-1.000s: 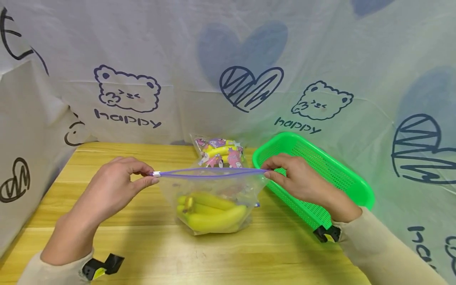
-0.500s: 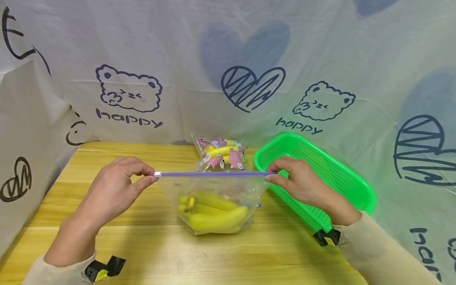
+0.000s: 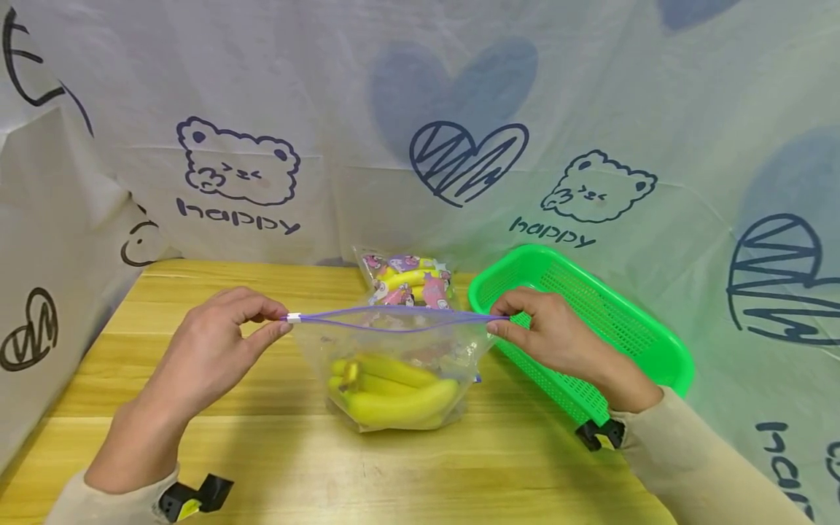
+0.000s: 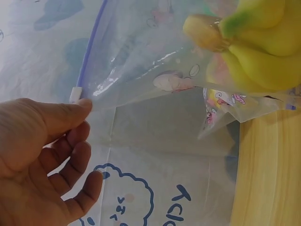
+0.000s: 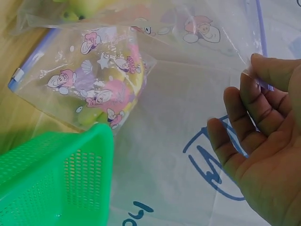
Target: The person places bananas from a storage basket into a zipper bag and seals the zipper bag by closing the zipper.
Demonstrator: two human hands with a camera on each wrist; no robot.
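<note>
A clear zipper bag [image 3: 394, 350] with a purple zip strip stands upright on the table, a bunch of bananas [image 3: 400, 397] inside it. At the strip's left end my left hand [image 3: 223, 343] pinches the corner between thumb and forefinger, beside the white slider [image 4: 75, 94]. My right hand [image 3: 558, 332] pinches the opposite corner with thumb and forefinger. Between the two hands the bag's mouth gapes a little. In the right wrist view, the other fingers [image 5: 230, 141] of that hand are loosely bent and hold nothing.
Behind the held bag lies a second printed zipper bag [image 3: 410, 281] with yellow bananas. A green plastic basket [image 3: 656, 335] stands at the right, under and beyond the right hand. The wooden table [image 3: 262, 459] meets a printed cloth [image 3: 341, 109] at the back.
The bag's mouth was slightly parted, then pulled straight and flat, and now gapes again. Both hands keep their hold at the corners and have hardly moved.
</note>
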